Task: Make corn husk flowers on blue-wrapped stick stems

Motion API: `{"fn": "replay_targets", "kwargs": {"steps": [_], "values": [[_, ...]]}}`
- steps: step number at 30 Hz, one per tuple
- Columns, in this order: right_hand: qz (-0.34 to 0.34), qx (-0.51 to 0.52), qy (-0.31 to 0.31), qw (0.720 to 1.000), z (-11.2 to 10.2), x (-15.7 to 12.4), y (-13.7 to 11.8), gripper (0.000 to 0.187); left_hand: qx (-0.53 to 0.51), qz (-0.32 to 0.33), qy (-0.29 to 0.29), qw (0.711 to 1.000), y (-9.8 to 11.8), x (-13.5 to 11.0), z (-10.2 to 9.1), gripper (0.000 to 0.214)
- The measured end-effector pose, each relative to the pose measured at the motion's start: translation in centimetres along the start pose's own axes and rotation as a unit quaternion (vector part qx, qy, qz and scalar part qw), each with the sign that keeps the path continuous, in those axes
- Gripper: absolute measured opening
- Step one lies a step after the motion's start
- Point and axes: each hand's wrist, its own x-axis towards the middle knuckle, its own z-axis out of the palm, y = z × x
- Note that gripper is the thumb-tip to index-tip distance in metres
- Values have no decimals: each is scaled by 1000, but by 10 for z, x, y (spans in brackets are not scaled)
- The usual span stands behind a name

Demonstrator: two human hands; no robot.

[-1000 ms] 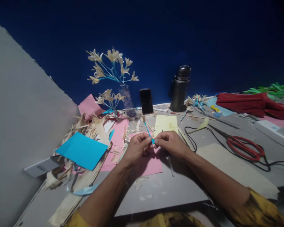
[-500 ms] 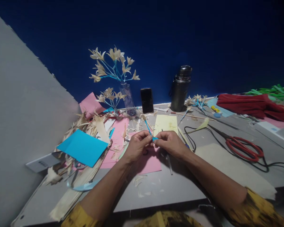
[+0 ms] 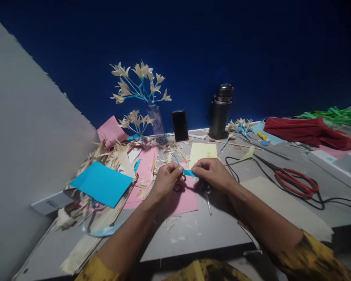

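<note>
Over the pink paper [image 3: 187,201], my left hand [image 3: 167,180] pinches a thin blue-wrapped stem [image 3: 175,157], which sticks up past the fingers. A short blue paper strip [image 3: 189,173] stretches from it to my right hand [image 3: 213,174], whose thumb and fingers are closed on the other end. Just below the left fingertips lie the dark handles of small scissors [image 3: 178,187]; their blades are hidden. A yellow paper sheet [image 3: 204,151] lies beyond my right hand, and a clear stick [image 3: 208,203] is under it.
Left are a blue sheet [image 3: 101,182] and dried husks [image 3: 87,230]. At the back stand a vase [image 3: 158,127] of husk flowers, a phone [image 3: 180,125] and a flask [image 3: 220,113]. Right are large red-handled scissors [image 3: 295,181], a black cable [image 3: 336,201] and a red cloth [image 3: 304,130].
My hands have drawn slightly apart, so more of the blue strip shows between them. The stem now leans further left, and less of it shows above my left hand.
</note>
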Motion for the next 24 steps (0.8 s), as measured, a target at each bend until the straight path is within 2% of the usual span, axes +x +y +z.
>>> {"fn": "replay_targets", "kwargs": {"steps": [2, 5, 7, 9, 11, 12, 14, 16, 19, 21, 24], "values": [[-23, -40, 56, 997, -16, -2, -5, 24, -18, -5, 16, 1000, -1, 1, -1, 42], [-72, -206, 103, 970, -52, -13, -5, 24, -29, -5, 29, 999, -1, 4, -4, 43], [-60, -344, 124, 929, -83, -26, 5, 25, -22, -1, 39, 999, -1, 7, -7, 43], [-6, -452, 202, 869, -116, -42, 22, 24, -15, 6, 49, 999, -1, 9, -9, 41], [61, -511, 225, 827, -142, -59, 39, 25, -13, 15, 62, 998, -2, 11, -11, 38], [87, -518, 213, 824, -151, -67, 46, 25, -13, 19, 67, 997, -3, 12, -11, 37], [112, -501, 182, 839, -155, -79, 56, 25, -14, 22, 76, 997, -5, 12, -11, 35], [121, -464, 148, 865, -144, -85, 57, 24, -16, 21, 80, 996, -6, 12, -10, 34], [56, -394, 57, 916, -121, -84, 50, 25, -15, 15, 80, 997, -9, 12, -9, 34], [24, -395, 54, 917, -116, -78, 44, 23, -11, 14, 79, 997, -9, 13, -9, 34], [-2, -405, 92, 910, -120, -68, 38, 23, -8, 19, 83, 996, -11, 16, -11, 31]]}}
